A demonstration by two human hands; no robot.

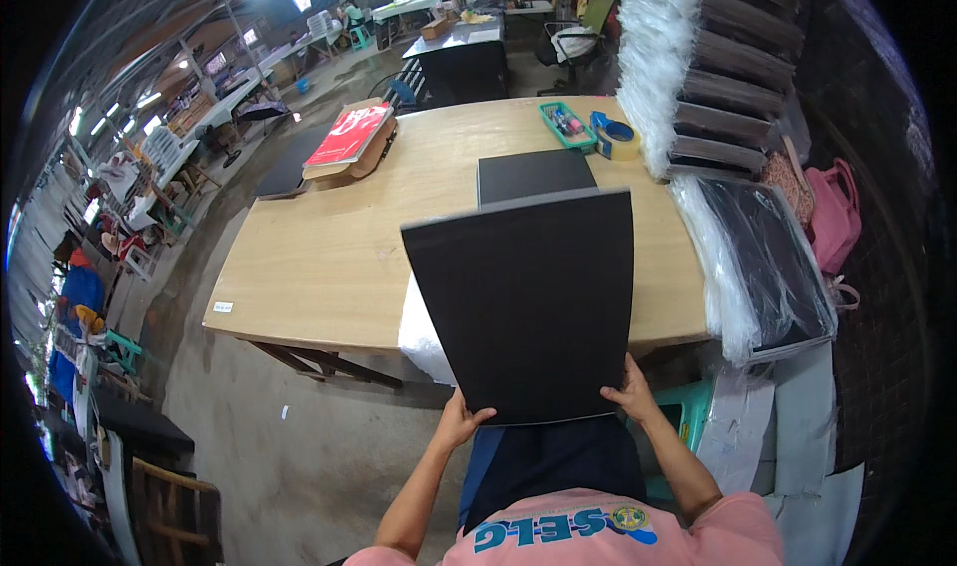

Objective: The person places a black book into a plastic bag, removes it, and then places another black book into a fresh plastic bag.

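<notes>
Black board (523, 302) stands tilted over the wooden table's (319, 257) near edge, its long axis running away from the person. Left hand (461, 422) and right hand (630, 392) each grasp a bottom corner, equally near.

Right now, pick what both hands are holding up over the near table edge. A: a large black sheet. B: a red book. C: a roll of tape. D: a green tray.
A: the left hand and right hand each grip a bottom corner of the large black sheet, while the red book, roll of tape and green tray lie untouched far across the table.
</notes>
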